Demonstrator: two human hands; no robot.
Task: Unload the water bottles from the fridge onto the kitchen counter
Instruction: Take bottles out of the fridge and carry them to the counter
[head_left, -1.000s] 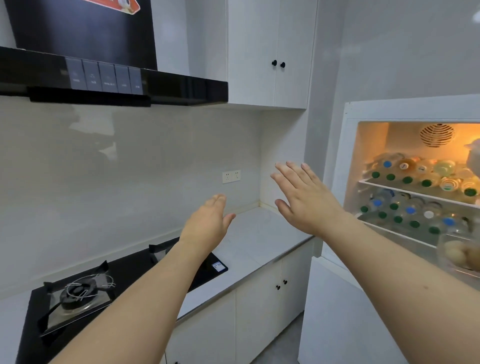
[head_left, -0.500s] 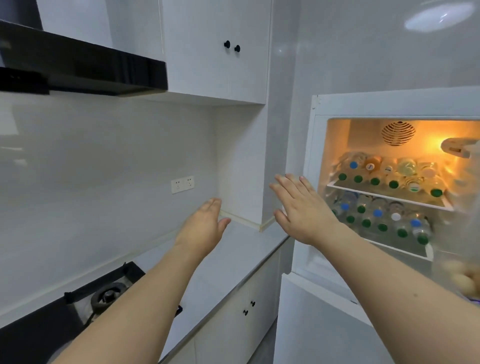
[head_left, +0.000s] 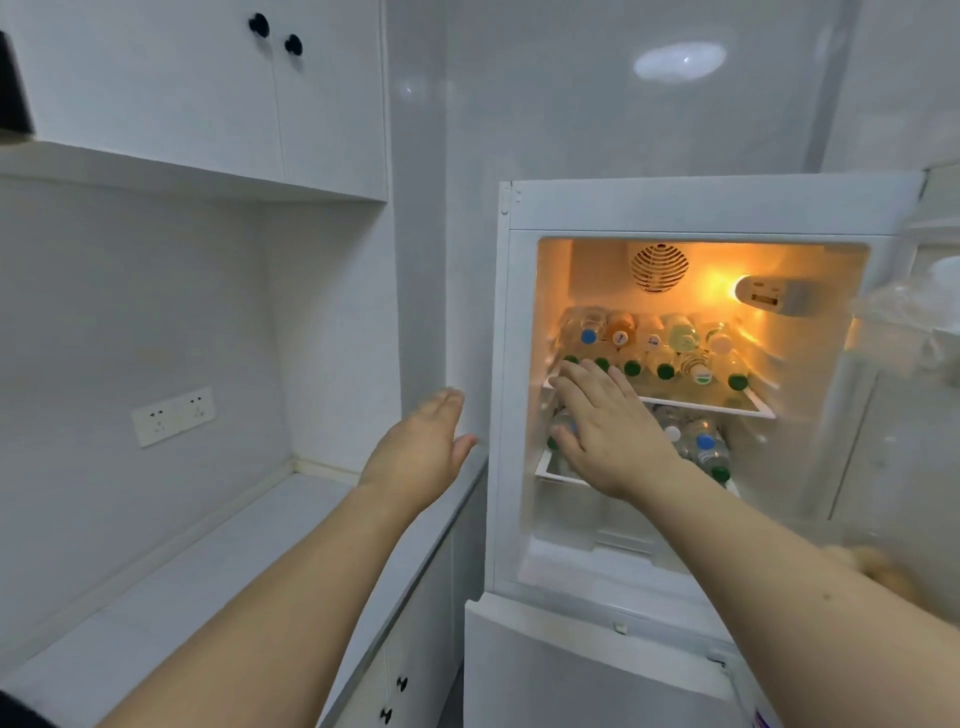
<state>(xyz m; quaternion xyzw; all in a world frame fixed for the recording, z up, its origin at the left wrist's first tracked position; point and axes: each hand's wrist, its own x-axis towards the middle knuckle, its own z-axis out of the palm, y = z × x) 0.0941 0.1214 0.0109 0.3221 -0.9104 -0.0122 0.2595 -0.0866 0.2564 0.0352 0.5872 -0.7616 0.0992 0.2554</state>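
The fridge (head_left: 706, 208) stands open and lit inside. Several water bottles (head_left: 665, 348) with green, blue and white caps lie stacked on its upper shelf (head_left: 711, 404). More bottles (head_left: 701, 447) lie on the shelf below. My right hand (head_left: 608, 431) reaches into the fridge opening with fingers straight and spread, in front of the left ends of both shelves, holding nothing. My left hand (head_left: 421, 452) hovers open above the far end of the white kitchen counter (head_left: 218, 551), left of the fridge frame.
White upper cabinets (head_left: 208, 88) hang over the counter, with a wall socket (head_left: 174, 415) on the backsplash. Lower cabinet doors (head_left: 400, 686) sit under the counter. The open fridge door (head_left: 904, 415) with its shelves stands at the right. A closed lower fridge compartment (head_left: 587, 675) is below.
The view has swung right, off the stove and towards the fridge. My right hand has moved forward into the fridge opening. My left hand stays open over the counter.
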